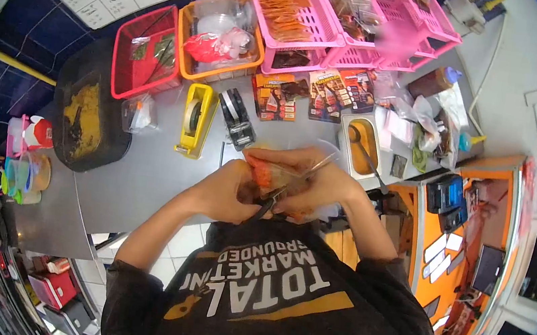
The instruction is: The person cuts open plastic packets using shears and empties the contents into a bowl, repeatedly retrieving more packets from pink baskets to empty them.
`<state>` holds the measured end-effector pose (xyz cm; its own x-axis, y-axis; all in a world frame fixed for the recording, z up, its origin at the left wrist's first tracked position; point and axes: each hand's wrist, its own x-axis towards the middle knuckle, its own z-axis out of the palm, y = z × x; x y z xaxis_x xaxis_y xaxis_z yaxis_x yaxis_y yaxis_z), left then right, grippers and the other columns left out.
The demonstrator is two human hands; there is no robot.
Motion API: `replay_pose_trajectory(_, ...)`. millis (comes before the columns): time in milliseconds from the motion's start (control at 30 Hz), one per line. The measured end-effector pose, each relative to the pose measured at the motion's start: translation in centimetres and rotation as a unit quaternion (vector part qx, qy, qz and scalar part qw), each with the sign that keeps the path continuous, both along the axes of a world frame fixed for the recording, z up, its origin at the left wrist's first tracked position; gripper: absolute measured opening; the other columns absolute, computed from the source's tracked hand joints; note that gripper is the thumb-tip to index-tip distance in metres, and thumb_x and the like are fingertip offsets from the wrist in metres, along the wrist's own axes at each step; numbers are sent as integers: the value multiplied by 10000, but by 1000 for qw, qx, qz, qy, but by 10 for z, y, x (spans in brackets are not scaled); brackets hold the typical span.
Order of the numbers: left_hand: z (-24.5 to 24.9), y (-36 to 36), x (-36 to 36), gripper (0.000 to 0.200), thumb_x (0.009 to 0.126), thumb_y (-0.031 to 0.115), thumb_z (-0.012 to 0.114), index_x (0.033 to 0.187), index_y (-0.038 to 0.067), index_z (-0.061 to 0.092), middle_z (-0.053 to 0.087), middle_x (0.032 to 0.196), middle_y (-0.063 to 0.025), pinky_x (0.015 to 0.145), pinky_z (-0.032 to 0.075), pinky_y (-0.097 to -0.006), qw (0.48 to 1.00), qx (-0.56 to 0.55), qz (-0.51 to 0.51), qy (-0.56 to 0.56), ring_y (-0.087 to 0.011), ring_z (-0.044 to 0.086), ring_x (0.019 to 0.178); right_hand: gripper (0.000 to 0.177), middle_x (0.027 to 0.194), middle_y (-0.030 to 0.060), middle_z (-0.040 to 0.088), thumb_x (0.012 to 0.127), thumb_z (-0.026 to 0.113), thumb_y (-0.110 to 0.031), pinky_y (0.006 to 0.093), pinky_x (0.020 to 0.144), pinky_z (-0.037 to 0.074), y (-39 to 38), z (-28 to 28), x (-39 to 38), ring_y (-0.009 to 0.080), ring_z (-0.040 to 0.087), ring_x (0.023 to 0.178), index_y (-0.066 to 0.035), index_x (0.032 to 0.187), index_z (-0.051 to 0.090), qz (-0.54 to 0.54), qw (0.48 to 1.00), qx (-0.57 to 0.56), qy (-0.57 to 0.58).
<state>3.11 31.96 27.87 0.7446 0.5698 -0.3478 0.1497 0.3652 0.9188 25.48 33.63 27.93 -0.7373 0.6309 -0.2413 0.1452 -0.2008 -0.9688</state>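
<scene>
My left hand is closed around the black handle of a pair of scissors. The metal blades slant up and to the right, across a clear plastic bag with orange-red contents. On the other side my right hand grips the bag, fingers curled and thumb toward the scissors. Both hands are close together in front of my chest, at the table's near edge. The fingers and blades partly hide the bag, and what exactly is inside cannot be made out.
On the metal table stand a yellow tape dispenser, a black tape dispenser and a steel tray of orange sauce with a ladle. Behind are a red basket, an orange basket and pink baskets. A dark tub stands left.
</scene>
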Motion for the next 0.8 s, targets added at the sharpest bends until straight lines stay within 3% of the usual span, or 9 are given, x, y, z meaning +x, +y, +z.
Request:
replay_pose_trajectory(67, -4, 5, 0, 365, 747, 67, 771, 1073, 2, 620, 657, 878, 5, 626, 472, -205, 997, -35, -51, 36, -38, 608, 728, 818, 1204, 73, 667, 666, 802, -15, 255, 894, 482, 1, -2, 0, 79, 575, 997, -51, 1421, 492, -9, 1000, 14, 8)
replay_pose_trajectory(267, -30, 16, 0, 366, 788, 125, 768, 1092, -10, 616, 628, 763, -23, 480, 438, -238, 998, 50, -13, -43, -74, 554, 559, 825, 1207, 58, 660, 688, 769, 28, 257, 798, 518, 3, -1, -1, 90, 580, 925, -103, 1446, 469, -20, 998, 48, -45)
replay_pose_trajectory(367, -26, 27, -1, 517, 757, 89, 792, 1200, -3, 543, 664, 910, -31, 591, 493, -234, 991, -48, -124, 20, -84, 621, 720, 805, 1177, 82, 673, 665, 784, 7, 266, 854, 501, 4, -3, -4, 108, 597, 970, -68, 1415, 501, -33, 997, 40, -51)
replay_pose_trajectory(533, -47, 21, 7, 376, 767, 127, 805, 1055, 4, 598, 647, 814, -13, 499, 440, -208, 994, -20, -42, -102, -59, 583, 595, 800, 1125, 109, 691, 635, 818, -66, 296, 864, 497, 6, -2, -6, 146, 637, 961, -37, 1382, 535, -51, 997, 50, 12)
replay_pose_trajectory(633, -24, 33, 0, 300, 771, 116, 799, 985, 24, 611, 647, 858, -8, 592, 449, -185, 991, -120, -49, -40, -33, 594, 714, 782, 1116, 110, 691, 631, 830, -112, 315, 858, 502, 3, -8, -1, 161, 645, 935, -30, 1358, 554, -78, 997, -7, 12)
replay_pose_trajectory(667, -24, 34, -2, 300, 771, 116, 799, 985, 24, 611, 647, 858, -8, 592, 449, -185, 991, -120, -51, -39, -33, 594, 714, 768, 1124, 119, 687, 632, 828, -123, 325, 855, 506, 2, -19, 3, 168, 651, 934, -29, 1347, 563, -8, 990, 67, -122)
replay_pose_trajectory(700, -24, 35, -3, 290, 769, 103, 798, 976, 31, 608, 646, 857, -9, 608, 452, -187, 995, -27, -76, -58, -28, 593, 737, 756, 1132, 127, 683, 632, 827, -133, 335, 853, 509, 3, -25, 5, 176, 656, 933, -29, 1336, 571, 63, 955, 140, -253)
replay_pose_trajectory(733, -24, 37, -2, 282, 767, 91, 797, 966, 37, 605, 646, 857, -9, 624, 454, -188, 990, 68, -99, -77, -23, 593, 760, 756, 1132, 127, 683, 632, 827, -133, 335, 853, 509, 4, -26, 9, 176, 656, 933, -29, 1336, 571, 62, 955, 141, -255)
replay_pose_trajectory(800, -25, 29, -5, 263, 769, 75, 788, 956, 37, 607, 638, 814, -11, 595, 467, -209, 990, 44, -83, -101, -37, 595, 720, 678, 1153, 119, 676, 656, 820, -104, 334, 911, 487, 3, -29, 12, 175, 639, 1020, -21, 1293, 604, -72, 982, 106, -137)
